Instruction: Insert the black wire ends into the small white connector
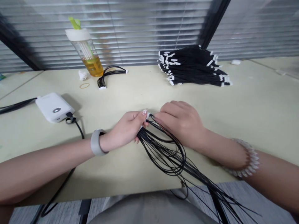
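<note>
Pinching the white connector [148, 116], my left hand [125, 129] likely steadies the black wires [182, 160]; my right hand [184, 124] curls, pinch unclear.

My left hand [129, 127], pinching white connector [148, 116]; my right hand [184, 123], at black wires [161, 146] overhanging the table's [121, 174] near edge; bottle [87, 54], short harness [107, 74], cable pile [193, 67], toward far edge; power bank [54, 107], at left.

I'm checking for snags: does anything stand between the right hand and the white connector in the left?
Only black wires show between the white connector and right hand; nothing else visible intervenes.
</note>
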Demonstrator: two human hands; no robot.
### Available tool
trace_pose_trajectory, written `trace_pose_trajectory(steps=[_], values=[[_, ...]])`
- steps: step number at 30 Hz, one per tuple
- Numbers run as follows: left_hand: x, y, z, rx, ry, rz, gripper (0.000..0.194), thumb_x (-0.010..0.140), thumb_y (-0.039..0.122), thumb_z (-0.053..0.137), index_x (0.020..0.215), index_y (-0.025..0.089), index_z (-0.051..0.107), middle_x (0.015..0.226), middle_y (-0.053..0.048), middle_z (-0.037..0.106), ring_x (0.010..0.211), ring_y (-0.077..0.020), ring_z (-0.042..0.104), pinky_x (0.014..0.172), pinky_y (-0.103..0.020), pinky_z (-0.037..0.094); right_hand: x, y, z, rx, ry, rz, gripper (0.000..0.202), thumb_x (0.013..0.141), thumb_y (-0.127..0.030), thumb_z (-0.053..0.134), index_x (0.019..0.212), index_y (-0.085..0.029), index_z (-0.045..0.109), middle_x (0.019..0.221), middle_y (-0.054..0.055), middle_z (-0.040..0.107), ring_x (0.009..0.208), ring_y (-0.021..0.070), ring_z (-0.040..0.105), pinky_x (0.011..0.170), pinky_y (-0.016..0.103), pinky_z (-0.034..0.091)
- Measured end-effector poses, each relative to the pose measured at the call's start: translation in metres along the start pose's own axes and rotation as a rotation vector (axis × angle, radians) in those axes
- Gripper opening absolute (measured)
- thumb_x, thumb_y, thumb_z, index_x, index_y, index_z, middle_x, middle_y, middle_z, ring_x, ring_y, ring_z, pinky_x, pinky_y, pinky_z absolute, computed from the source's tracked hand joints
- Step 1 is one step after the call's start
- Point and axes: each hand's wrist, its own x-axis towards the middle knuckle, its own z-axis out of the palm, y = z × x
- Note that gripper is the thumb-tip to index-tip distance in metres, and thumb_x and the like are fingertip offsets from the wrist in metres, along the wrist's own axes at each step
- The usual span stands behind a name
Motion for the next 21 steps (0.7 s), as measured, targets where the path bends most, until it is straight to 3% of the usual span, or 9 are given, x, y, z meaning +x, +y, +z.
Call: trace_pose_trajectory(steps=[6,13,21], values=[[0.0021,-0.0010,-0.0009,-0.055,0.094,-0.042,0.045,0.084,0.056,0.049,0.064,0.015,0.054,0.049,0.004,0.049,0.029,-0.0042,0.042,0.027,-0.016,0.034,-0.0006,-0.0017,-0.0033,-0.055,0.024,-0.021,0.029,0.091,-0.021,0.044,0.070,-0.019,0.063,0.069,0.003,0.060,0.064,0.0151,0.042,0.057,0.032,0.024],[-0.0008,0.0041,-0.0004,-0.075,0.070,-0.043,0.043,0.089,0.047,0.046,0.061,0.015,0.054,0.049,0.004,0.048,0.029,-0.0036,0.041,0.027,-0.015,0.034,-0.0001,-0.0027,-0.0001,0.025,0.041,-0.047,0.029,0.091,-0.022,0.045,0.070,-0.018,0.064,0.065,0.002,0.058,0.062,0.0133,0.042,0.055,0.032,0.023],[0.0000,0.0019,-0.0012,-0.083,0.053,-0.033,0.043,0.089,0.048,0.046,0.063,0.015,0.055,0.051,0.004,0.049,0.029,-0.0031,0.041,0.026,-0.015,0.033,0.0003,-0.0029,0.0023,0.030,-0.003,0.004,0.029,0.092,-0.027,0.045,0.073,-0.018,0.065,0.064,0.000,0.060,0.056,0.0108,0.044,0.054,0.031,0.022]])
